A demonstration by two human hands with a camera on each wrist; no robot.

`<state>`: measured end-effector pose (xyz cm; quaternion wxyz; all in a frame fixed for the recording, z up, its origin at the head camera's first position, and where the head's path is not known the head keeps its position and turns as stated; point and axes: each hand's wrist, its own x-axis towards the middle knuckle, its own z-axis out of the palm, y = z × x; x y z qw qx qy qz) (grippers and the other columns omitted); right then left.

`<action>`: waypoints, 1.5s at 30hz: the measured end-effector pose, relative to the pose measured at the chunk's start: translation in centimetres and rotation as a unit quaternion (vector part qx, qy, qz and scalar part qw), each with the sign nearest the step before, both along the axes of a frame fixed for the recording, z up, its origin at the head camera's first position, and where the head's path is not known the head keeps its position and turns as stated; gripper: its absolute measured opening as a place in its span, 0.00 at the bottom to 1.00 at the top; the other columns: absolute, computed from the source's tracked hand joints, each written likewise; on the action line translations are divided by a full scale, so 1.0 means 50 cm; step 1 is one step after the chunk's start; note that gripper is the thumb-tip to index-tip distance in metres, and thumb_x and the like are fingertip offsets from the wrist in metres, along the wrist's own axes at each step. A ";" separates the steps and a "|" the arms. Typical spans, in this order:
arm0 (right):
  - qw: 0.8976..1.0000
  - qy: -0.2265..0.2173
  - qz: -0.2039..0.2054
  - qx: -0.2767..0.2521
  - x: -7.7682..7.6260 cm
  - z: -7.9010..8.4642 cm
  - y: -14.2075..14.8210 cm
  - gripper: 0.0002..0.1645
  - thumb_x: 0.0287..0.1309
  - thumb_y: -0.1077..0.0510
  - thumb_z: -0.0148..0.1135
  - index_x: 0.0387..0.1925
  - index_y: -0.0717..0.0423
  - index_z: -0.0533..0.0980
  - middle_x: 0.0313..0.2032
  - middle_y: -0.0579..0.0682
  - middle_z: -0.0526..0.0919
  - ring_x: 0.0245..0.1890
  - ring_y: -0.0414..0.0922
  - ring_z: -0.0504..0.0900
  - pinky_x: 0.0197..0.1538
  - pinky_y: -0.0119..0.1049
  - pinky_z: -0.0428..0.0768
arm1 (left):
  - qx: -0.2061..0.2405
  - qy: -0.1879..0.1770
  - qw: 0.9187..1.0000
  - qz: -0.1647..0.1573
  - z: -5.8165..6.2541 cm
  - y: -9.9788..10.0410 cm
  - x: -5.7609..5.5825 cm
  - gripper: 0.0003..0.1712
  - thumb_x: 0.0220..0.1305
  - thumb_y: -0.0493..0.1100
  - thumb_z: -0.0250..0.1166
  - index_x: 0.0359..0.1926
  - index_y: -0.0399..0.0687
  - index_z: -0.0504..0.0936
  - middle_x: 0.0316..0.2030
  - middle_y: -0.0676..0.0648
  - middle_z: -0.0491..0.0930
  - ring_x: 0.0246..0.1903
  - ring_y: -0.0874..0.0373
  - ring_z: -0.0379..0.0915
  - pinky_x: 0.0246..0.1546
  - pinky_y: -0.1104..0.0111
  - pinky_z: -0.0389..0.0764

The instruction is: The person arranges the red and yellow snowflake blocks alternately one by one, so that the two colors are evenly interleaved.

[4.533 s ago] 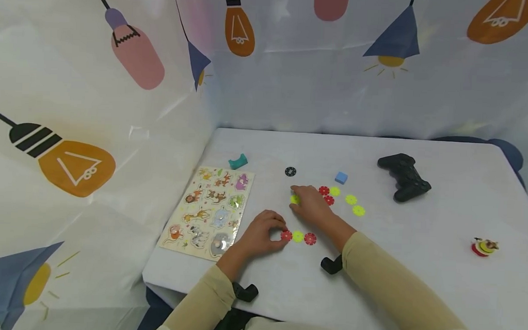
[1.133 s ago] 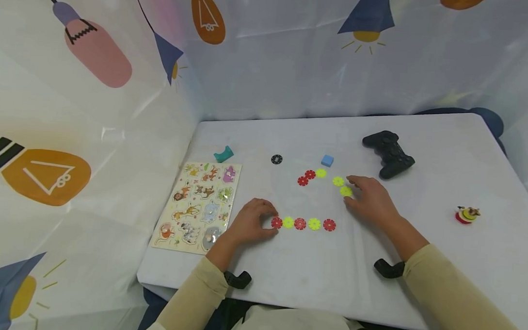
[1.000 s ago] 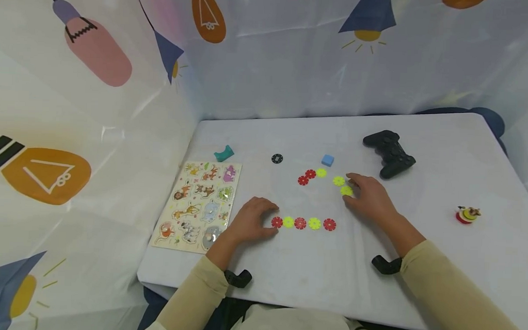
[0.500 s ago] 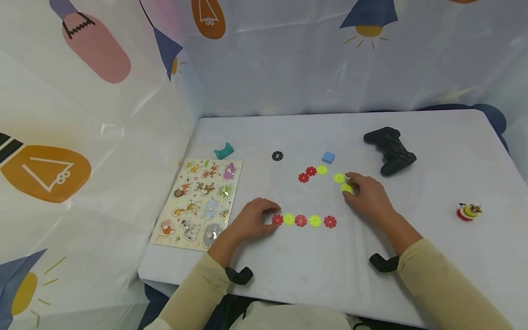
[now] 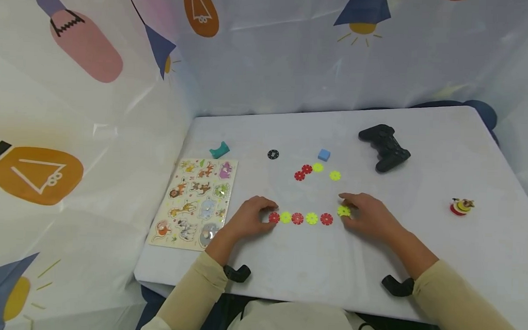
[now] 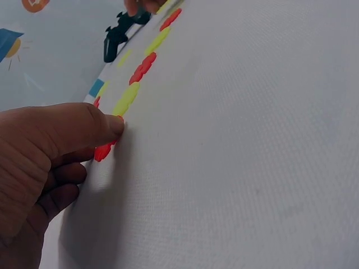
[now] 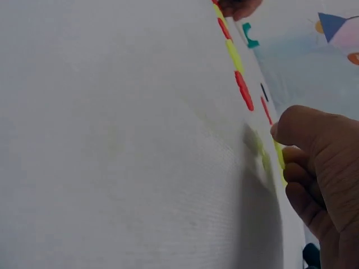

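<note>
In the head view, several red and yellow notched plastic discs form a row across the white table (image 5: 304, 268). My left hand (image 5: 250, 217) holds the red disc (image 5: 274, 217) at the row's left end between thumb and forefinger; the left wrist view has the thumb tip (image 6: 115, 128) right on that disc's edge. Off the row's right end, my right hand (image 5: 370, 216) grips a yellow disc (image 5: 343, 210) by thumb and forefinger. A gap separates it from the last red disc (image 5: 326, 219). In the right wrist view, the right hand's thumb (image 7: 300, 126) partly hides the discs behind.
Behind the row lie two loose red discs (image 5: 303, 172), two yellow discs (image 5: 318, 167), a blue block (image 5: 324, 155) and a black disc (image 5: 273, 154). An animal puzzle board (image 5: 193, 204) and teal piece (image 5: 219, 150) are left; a game controller (image 5: 384, 147) and small toy (image 5: 461, 207) are right.
Over the last seconds the row grew rightward from three discs as my right hand brought more. Since half a second ago it has drawn a yellow disc toward me. The left hand stays at the left end.
</note>
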<state>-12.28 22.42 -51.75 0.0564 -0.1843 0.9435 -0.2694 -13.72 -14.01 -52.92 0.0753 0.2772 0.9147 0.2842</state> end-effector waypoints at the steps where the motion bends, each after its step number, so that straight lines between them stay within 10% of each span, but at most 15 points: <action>1: 1.000 0.002 0.012 -0.002 0.006 0.000 -0.003 0.36 0.53 0.56 0.72 0.64 0.58 0.72 0.49 0.52 0.83 0.51 0.52 0.77 0.54 0.54 0.77 | -0.001 0.000 1.000 0.003 0.001 -0.003 -0.001 0.24 0.55 0.47 0.74 0.54 0.54 0.81 0.47 0.59 0.79 0.47 0.65 0.71 0.53 0.68 0.74; 13: 0.998 0.032 0.052 -0.017 0.002 -0.021 -0.022 0.36 0.51 0.53 0.74 0.62 0.56 0.74 0.50 0.49 0.82 0.52 0.49 0.78 0.55 0.51 0.77 | 0.014 0.009 1.000 0.004 -0.001 -0.023 -0.001 0.24 0.55 0.47 0.74 0.54 0.52 0.81 0.48 0.57 0.79 0.48 0.64 0.72 0.54 0.66 0.74; 25: 0.998 -0.002 0.023 -0.059 -0.135 0.013 -0.126 0.35 0.56 0.56 0.71 0.65 0.53 0.71 0.55 0.51 0.80 0.54 0.51 0.76 0.56 0.52 0.77 | 0.014 -0.005 1.000 -0.004 -0.012 -0.018 0.008 0.25 0.55 0.47 0.75 0.55 0.51 0.81 0.49 0.56 0.79 0.49 0.63 0.72 0.55 0.67 0.74; 32: 0.996 -0.010 0.084 -0.006 -0.214 0.004 -0.192 0.39 0.58 0.57 0.69 0.69 0.53 0.66 0.59 0.53 0.78 0.59 0.53 0.73 0.62 0.52 0.71 | 0.021 0.005 1.000 -0.014 -0.020 -0.007 0.007 0.25 0.55 0.48 0.74 0.55 0.52 0.81 0.49 0.57 0.79 0.49 0.64 0.72 0.55 0.68 0.73; 45: 0.995 0.000 0.101 0.015 -0.239 0.016 -0.200 0.35 0.59 0.58 0.68 0.67 0.56 0.68 0.54 0.53 0.80 0.50 0.51 0.76 0.56 0.47 0.77 | 0.004 0.005 1.000 -0.009 0.002 -0.006 0.003 0.26 0.56 0.48 0.74 0.56 0.51 0.80 0.51 0.55 0.79 0.51 0.62 0.72 0.56 0.67 0.72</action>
